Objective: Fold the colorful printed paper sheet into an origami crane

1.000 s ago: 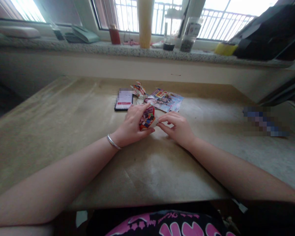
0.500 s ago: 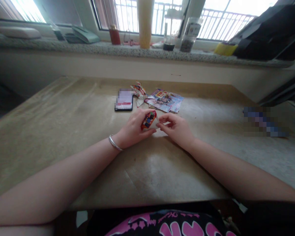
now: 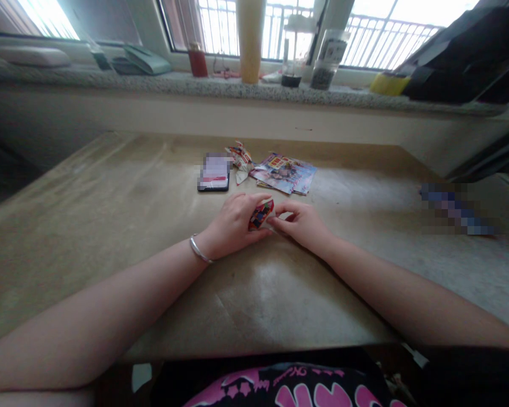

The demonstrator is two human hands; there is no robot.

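Note:
A small folded piece of colourful printed paper is held above the middle of the table. My left hand, with a silver bangle at the wrist, wraps round it from the left, fingers over the top and thumb underneath. My right hand has thumb and forefinger pinched at the paper's white right edge. Just beyond the hands lie a crumpled or folded printed paper with pointed corners and a small stack of printed sheets. How the held paper is folded inside the left palm is hidden.
A phone with a blurred screen lies left of the papers on the pale table. At the far right is a blurred bluish item. Bottles, a red jar and a black bag stand along the stone windowsill.
My left hand has turned and shifted slightly right and down, tilting the paper so less of its white side shows. The right hand stays pinched at its edge.

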